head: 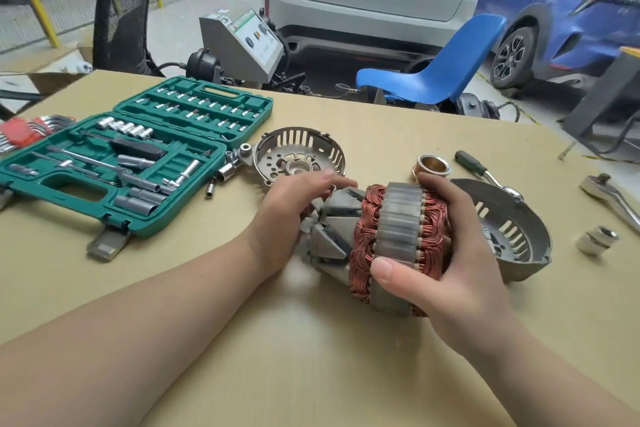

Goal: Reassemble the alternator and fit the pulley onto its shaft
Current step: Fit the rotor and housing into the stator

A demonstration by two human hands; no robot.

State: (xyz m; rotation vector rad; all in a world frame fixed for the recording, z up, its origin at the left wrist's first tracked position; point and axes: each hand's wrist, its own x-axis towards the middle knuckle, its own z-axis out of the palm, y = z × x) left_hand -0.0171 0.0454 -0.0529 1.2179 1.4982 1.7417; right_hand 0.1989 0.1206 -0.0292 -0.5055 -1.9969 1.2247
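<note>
At the centre of the cardboard-covered table [242, 340], the person holds the alternator's core in both hands. The right hand [450, 253] wraps around the stator [398, 239], thumb across its grey laminated band and fingers curled over the copper windings on the far side. The left hand [294, 215] grips the claw-pole rotor [329, 232], which sticks out of the stator toward nine o'clock. The pulley [432, 166] stands at twelve o'clock from the stator, just beyond the right hand's fingertips. One slotted end housing [299, 152] lies at eleven o'clock, the other end housing [512, 229] at three o'clock, partly behind the right hand. An open green socket set [131, 156] sits toward ten o'clock.
</note>
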